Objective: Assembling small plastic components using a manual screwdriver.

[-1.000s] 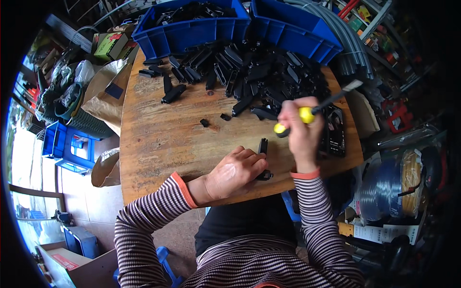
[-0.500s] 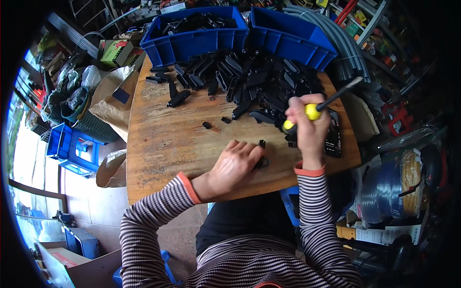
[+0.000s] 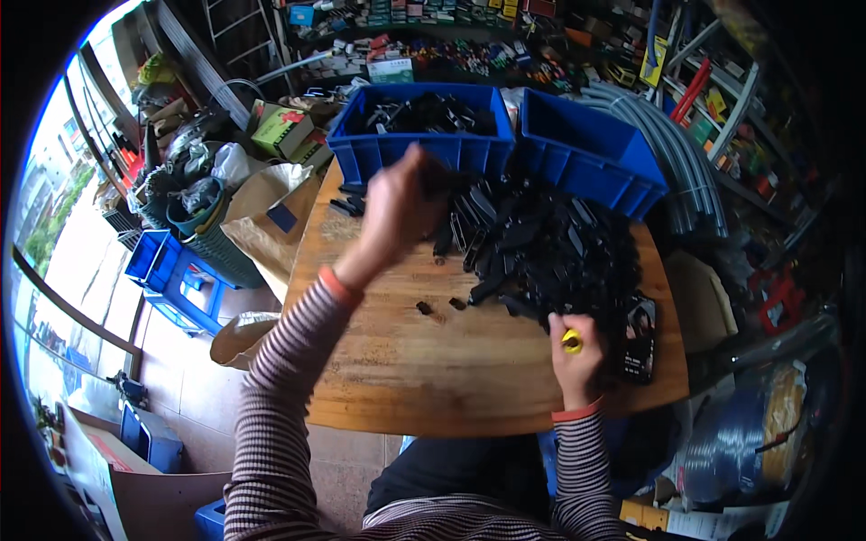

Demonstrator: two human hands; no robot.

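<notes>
My left hand (image 3: 397,207), blurred by motion, reaches up in front of the left blue bin (image 3: 424,149). Its fingers look closed on a dark, smeared piece, seemingly a black plastic part (image 3: 435,178). To the right, my right hand (image 3: 577,356) is wrapped round a screwdriver (image 3: 572,341); only the yellow of its handle shows, and the blade cannot be made out. Just beyond that hand spreads a heap of black plastic parts (image 3: 532,243). Two small black pieces (image 3: 423,308) lie apart on the wooden table (image 3: 424,388).
More black parts lie inside the left bin. Beside it stands a second blue bin (image 3: 591,144). A dark printed card or box (image 3: 640,341) rests at the table's right edge. Paper bags (image 3: 271,216) stand left of the table; grey coiled hose (image 3: 690,180) lies at the right.
My left hand has risen from the table's near side toward the left bin. My right hand has come down, its screwdriver no longer pointing up to the right. The view has shifted, showing more behind the bins.
</notes>
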